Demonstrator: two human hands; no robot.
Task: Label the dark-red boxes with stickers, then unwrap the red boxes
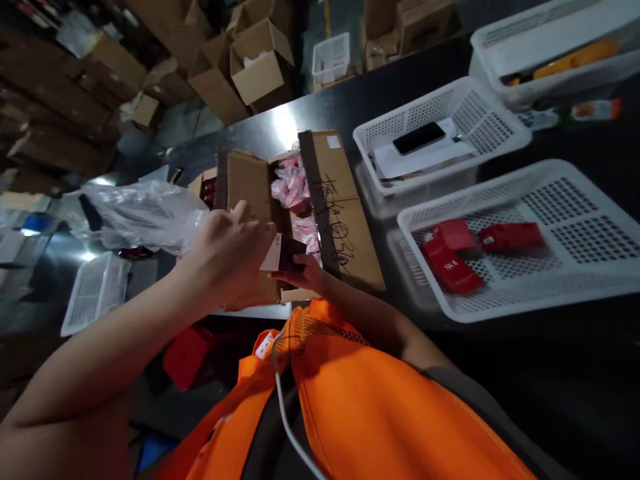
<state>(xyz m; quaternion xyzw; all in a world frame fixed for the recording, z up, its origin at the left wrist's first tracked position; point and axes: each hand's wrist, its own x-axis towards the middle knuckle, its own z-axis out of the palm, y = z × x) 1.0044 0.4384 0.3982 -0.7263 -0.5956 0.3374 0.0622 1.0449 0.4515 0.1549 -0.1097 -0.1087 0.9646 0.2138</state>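
— Orange vest (380,407) fills the bottom of the view, with a white cable (285,407) running down it. What do the hands have?

— Both meet just above the vest, at the near edge of an open cardboard box (345,200). Left hand (230,257) has its fingers (250,223) curled shut around a small dark packet (291,253) with a white card (273,255) against it. Right hand (307,272) comes up from below, and its fingers pinch the same packet from the underside.

— Where does the packet sit?

— Held between the two hands, over the near end of the box, clear of the worktop (280,127).

— And inside the box?

— Pink plastic-wrapped bags (293,187), packed between the flaps. One flap carries black handwriting.

— Anything to the left?

— A crumpled clear plastic bag (145,213) lies just behind the left hand, and a white basket (93,290) sits lower down.

— To the right?

— A white basket (575,193) holding red boxes (453,260), near the cardboard box. Behind it, another basket (475,107) with papers and a black phone (419,137). Farther still, a third (500,40) with something yellow inside.

— Beyond the worktop?

— Stacks of brown cartons (260,63) on the floor, some open.
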